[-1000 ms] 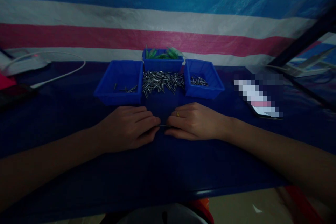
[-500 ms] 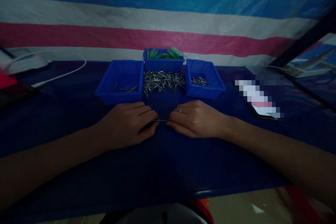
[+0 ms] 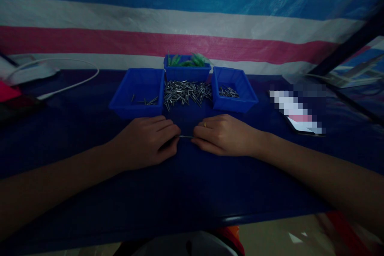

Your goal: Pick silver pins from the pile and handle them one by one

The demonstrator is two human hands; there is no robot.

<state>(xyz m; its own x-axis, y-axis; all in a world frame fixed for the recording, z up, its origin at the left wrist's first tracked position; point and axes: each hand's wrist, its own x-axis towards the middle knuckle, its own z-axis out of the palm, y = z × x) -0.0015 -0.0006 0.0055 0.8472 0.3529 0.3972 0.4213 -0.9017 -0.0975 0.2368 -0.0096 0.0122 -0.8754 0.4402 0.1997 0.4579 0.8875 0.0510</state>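
Note:
My left hand (image 3: 153,140) rests low over the table, thumb and fingertips pinched on one end of a thin metal pin (image 3: 186,136). The other end sits in the pinched fingers of my right hand (image 3: 223,135), which wears a gold-coloured ring. Only a short stretch of the pin shows between the hands; it looks like a blind rivet, but its ends are hidden. Just beyond the hands lies a loose pile of similar metal pins (image 3: 187,92). Left of the pile stands a blue bin (image 3: 136,111) with a few pins in it; to the right, a smaller blue bin (image 3: 235,106) holds several more.
Behind the pile, a third blue bin (image 3: 187,74) contains green plastic-looking material (image 3: 189,63). A phone (image 3: 300,118), partly pixelated, lies at the right. A white cable (image 3: 69,84) loops at the left. A striped sheet (image 3: 180,24) hangs behind the blue table (image 3: 192,192).
The gap between my fingertips has widened slightly, and a little more of the pin shows, including a brighter part by the left fingers. Both hands keep their grip; the bins stay put.

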